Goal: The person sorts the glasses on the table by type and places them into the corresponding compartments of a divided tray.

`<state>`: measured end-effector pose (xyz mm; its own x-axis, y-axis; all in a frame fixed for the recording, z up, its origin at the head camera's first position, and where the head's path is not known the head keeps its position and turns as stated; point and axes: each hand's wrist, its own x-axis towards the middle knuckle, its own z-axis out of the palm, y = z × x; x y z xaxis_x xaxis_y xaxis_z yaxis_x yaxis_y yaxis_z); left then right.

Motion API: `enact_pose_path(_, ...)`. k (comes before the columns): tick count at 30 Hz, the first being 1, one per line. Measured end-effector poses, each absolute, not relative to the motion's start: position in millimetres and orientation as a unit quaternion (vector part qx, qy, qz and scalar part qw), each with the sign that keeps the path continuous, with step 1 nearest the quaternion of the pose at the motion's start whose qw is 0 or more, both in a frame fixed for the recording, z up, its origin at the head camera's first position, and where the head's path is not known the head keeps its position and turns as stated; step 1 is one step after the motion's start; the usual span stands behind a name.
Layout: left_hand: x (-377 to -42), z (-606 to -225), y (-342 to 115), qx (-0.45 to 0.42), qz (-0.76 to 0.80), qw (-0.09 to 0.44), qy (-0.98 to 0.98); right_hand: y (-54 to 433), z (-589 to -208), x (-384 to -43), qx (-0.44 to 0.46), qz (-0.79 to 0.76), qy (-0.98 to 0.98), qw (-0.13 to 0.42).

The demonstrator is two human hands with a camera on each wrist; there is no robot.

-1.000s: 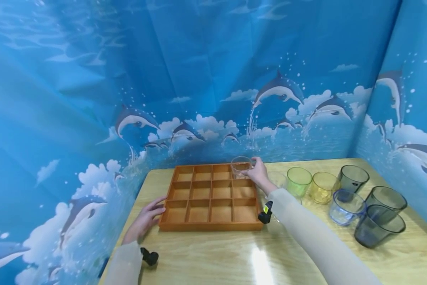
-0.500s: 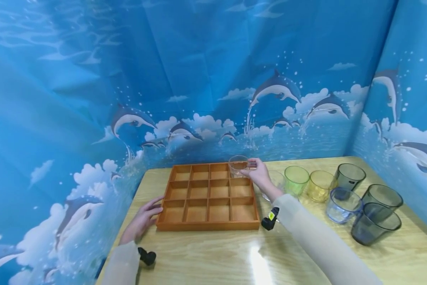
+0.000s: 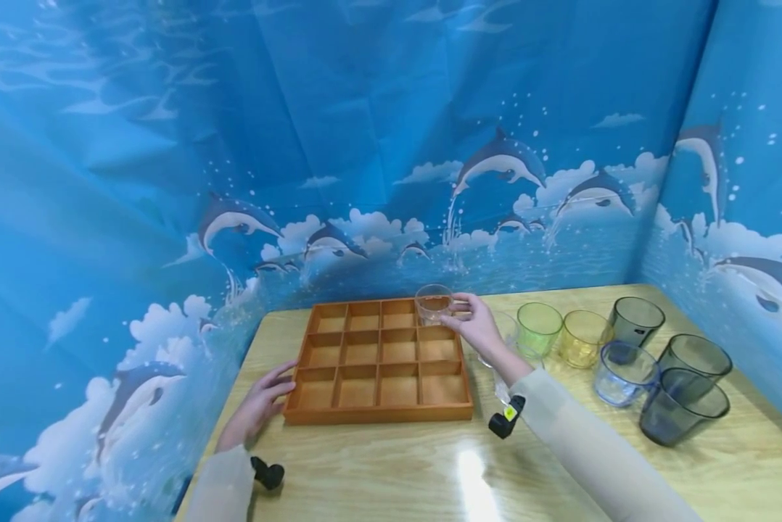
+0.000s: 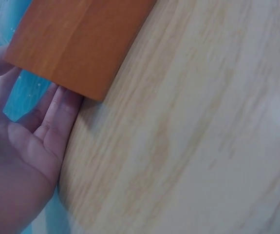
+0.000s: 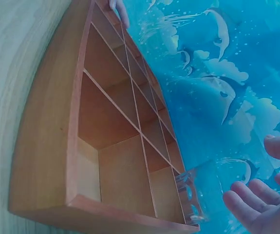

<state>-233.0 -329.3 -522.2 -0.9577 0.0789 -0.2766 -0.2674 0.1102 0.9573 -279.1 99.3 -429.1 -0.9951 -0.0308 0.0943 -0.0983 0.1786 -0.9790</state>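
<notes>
A clear drinking glass point(image 3: 434, 308) stands in the back right compartment of a wooden divided box point(image 3: 378, 415), its upper part rising above the dividers. In the right wrist view that glass point(image 5: 196, 192) sits at the box's corner, with a gap between it and the spread fingers. My right hand point(image 3: 477, 326) hovers just right of it, holding nothing. At the box's left side, my left hand point(image 3: 255, 407) rests with loosely extended fingers against the wall. The left wrist view shows the fingers of this left hand point(image 4: 25, 141) beside the box's corner point(image 4: 76, 44).
Right of the box stand more clear glasses point(image 3: 503, 330), partly behind the right forearm. Beyond them are a green glass point(image 3: 538, 330), a yellow glass point(image 3: 582, 342), a blue glass point(image 3: 624, 377) and several dark grey glasses point(image 3: 681, 413). A dolphin-print curtain point(image 3: 365, 181) borders the table.
My right hand has let go of the clear glass and drawn back slightly to the right, its fingers parting. The glass stays in its compartment. My left hand keeps its place at the box.
</notes>
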Motion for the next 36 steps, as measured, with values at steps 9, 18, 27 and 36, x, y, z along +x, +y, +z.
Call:
enact_pose_path(9,-233.5,-524.9,-335.0,-0.066,0.662,0.132,0.735,114.6,-426.0,-262.9,0.063,0.641,-0.764,0.032)
enact_pose_path(18,-234.4,-523.6,-333.0,-0.074,0.66,0.136,0.735,134.5,-422.6,-249.3,0.068,0.659,-0.748,0.045)
enact_pose_path(27,-233.3,-519.1,-331.8,-0.063,0.661,0.143,0.734,158.9,-416.7,-238.3,0.073,0.641,-0.763,0.046)
enact_pose_path(36,-233.5,-521.5,-332.6,-0.051,0.662,0.143,0.734,181.4,-416.5,-225.1,0.073,0.63,-0.769,0.074)
